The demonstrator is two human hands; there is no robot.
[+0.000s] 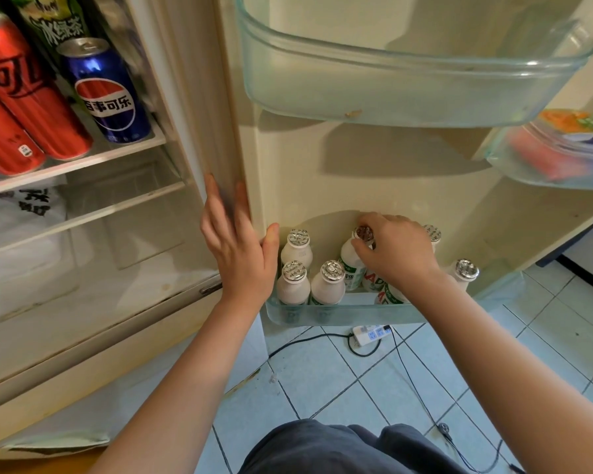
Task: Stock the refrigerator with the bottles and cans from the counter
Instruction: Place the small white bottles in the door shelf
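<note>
In the lower middle of the frame, the right hand (396,251) is pinching with curled fingers a small white plastic bottle with a silver foil lid (351,265), at the neck just under the lid. This bottle is sitting, a little tilted, inside the clear plastic lower door shelf (339,311) of the cream refrigerator door (356,172). The left hand (240,248) is lying flat with straight fingers against the hinge-side edge of the door and is holding nothing.

The bottle is probably feeling light, and its thin plastic wall is looking stiff but smooth, so it may be slipping a little in the fingers. The foil lid is looking like the weak part, so I think the neck or the body is the better place for taking hold, not the top.

Three similar white bottles (293,283) are standing close together just left of it, and two more (464,273) are standing at the right. More labelled bottles are showing under the wrist, so the free room is seeming narrow. The front wall of the shelf is low. The big clear upper door shelf (408,87) is hanging well above, leaving open space for the hand.
</note>
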